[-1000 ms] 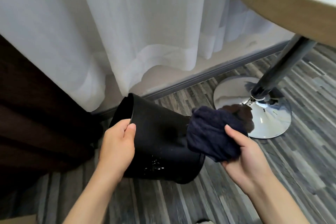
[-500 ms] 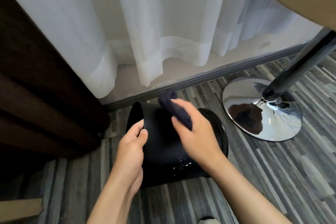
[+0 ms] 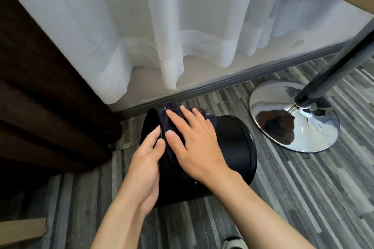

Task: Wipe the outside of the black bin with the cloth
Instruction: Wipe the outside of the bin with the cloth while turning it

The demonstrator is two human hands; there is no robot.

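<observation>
The black bin (image 3: 234, 143) lies tipped on its side on the floor, one round end to the left and the other to the right. My left hand (image 3: 144, 166) grips the bin at its left end and steadies it. A dark navy cloth (image 3: 172, 119) is spread over the top of the bin's outer wall near the left end. My right hand (image 3: 194, 143) lies flat on the cloth with fingers spread and presses it against the bin. Much of the cloth is hidden under that hand.
A chrome table base (image 3: 293, 119) with a dark pole (image 3: 332, 75) stands right of the bin. White sheer curtains (image 3: 182, 26) hang behind, above a grey skirting (image 3: 222, 81). Dark brown drapery (image 3: 40, 87) fills the left. The floor (image 3: 303, 188) is grey striped wood.
My right hand carried the cloth from the bin's right end up onto its wall and slid it left toward the end my left hand holds. The view has shifted closer.
</observation>
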